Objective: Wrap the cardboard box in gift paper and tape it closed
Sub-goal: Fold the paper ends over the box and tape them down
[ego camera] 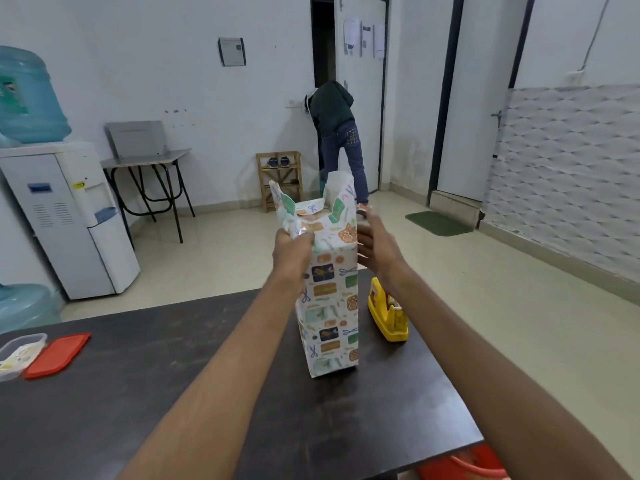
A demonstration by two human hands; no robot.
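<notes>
A tall box covered in white patterned gift paper (330, 306) stands upright on the dark table (173, 393). Loose paper flaps (311, 202) stick up open above its top end. My left hand (292, 252) grips the paper at the upper left side of the box. On the other side, my right hand (375, 245) is flat against the upper right of the box, fingers spread. A yellow tape dispenser (388, 311) sits on the table just right of the box, under my right forearm. The cardboard itself is hidden by the paper.
A clear plastic container (19, 353) and its red lid (57, 355) lie at the table's left edge. A red object (464, 465) shows below the table's near right corner. A water dispenser (69, 216) stands left. A person (337, 133) bends near the far door.
</notes>
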